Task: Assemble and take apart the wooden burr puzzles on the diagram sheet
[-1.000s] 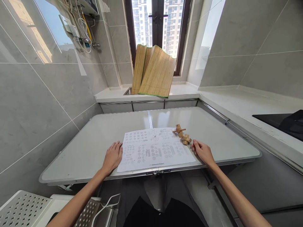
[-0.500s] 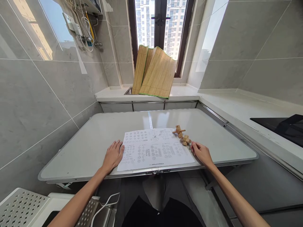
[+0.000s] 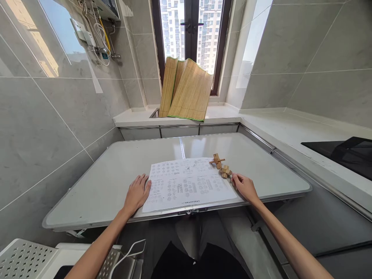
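Note:
A large printed sheet [image 3: 190, 193] with rows of small diagrams lies on the white folding table [image 3: 116, 162]. My left hand [image 3: 137, 194] rests palm down at the sheet's left edge, its fingers stretched out. Over the sheet's right side sit two wooden interlocking puzzles: a cross-shaped one [image 3: 225, 171] nearer to me, and one with thin sticking-out pieces [image 3: 217, 161] just behind it. My right hand [image 3: 244, 187] is beside the nearer puzzle, fingers curled and fingertips pressed together by its right end. Whether those fingertips grip anything is hidden.
A bamboo mat [image 3: 190, 91] stands folded on the white counter before the window. Another counter [image 3: 279, 124] runs along the right, with a black panel [image 3: 334, 155] on it. At lower left are a perforated white rack [image 3: 26, 257] and a white cable [image 3: 128, 254].
The camera view has shifted slightly, so everything appears a little further left. Both hands, the sheet and the wooden puzzles keep their places relative to one another.

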`<state>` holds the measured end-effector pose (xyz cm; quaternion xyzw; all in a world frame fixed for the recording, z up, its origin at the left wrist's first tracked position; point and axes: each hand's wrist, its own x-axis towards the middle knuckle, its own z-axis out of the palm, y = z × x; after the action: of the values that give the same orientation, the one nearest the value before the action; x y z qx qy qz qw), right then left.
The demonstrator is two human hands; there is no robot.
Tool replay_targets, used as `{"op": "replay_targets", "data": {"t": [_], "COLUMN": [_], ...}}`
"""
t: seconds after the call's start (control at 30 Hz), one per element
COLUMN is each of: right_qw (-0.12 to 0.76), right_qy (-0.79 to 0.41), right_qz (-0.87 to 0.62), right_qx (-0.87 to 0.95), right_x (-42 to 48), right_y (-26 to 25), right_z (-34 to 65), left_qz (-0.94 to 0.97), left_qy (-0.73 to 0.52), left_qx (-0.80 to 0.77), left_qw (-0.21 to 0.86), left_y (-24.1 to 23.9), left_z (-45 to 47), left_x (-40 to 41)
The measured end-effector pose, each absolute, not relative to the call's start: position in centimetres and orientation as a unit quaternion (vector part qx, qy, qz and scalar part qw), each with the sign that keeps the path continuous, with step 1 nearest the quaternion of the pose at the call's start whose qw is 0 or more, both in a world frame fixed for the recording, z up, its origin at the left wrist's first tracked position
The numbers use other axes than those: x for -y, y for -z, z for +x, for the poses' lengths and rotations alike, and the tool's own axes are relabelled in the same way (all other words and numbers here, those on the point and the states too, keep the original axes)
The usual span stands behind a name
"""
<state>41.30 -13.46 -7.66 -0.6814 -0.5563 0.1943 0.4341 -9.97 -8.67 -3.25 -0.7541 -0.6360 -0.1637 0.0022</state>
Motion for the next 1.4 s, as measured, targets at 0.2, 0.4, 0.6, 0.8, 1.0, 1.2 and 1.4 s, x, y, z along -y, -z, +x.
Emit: {"op": "replay_targets", "data": {"t": [0.2,0.4,0.6,0.8,1.0,1.2,1.4], "right_qw": [0.434,0.436,0.434,0.437,0.439,0.454,0.475], "right_qy": [-0.181,-0.176,-0.177,-0.172,-0.173,-0.186,-0.199], "right_qz": [-0.684,-0.684,-0.684,-0.684,-0.684,-0.682,-0.684], "right_qx": [0.557,0.558,0.559,0.558,0.557,0.542,0.517], "right_x": [13.43,13.39,13.2,13.06,13.12,13.04,12.85], "right_y": [7.66,7.62,7.67,7.57,7.24,7.18,7.42], "right_z": [41.27,41.26,41.28,41.3,41.18,41.27,41.49], "left_qz": [-0.754,-0.757,-0.757,-0.758,-0.759,-0.761,-0.761], "left_qy": [0.157,0.155,0.157,0.159,0.158,0.153,0.152], "left_qx": [0.637,0.635,0.634,0.632,0.63,0.63,0.63], "left_qw": [0.006,0.016,0.025,0.032,0.036,0.037,0.037], "left_y": [3.1,3.04,2.95,2.9,2.95,2.91,2.8], "left_z": [-9.9,-9.92,-9.82,-9.8,-9.89,-9.86,-9.79], "left_x": [8.64,8.55,8.4,8.22,8.03,7.83,7.82]}}
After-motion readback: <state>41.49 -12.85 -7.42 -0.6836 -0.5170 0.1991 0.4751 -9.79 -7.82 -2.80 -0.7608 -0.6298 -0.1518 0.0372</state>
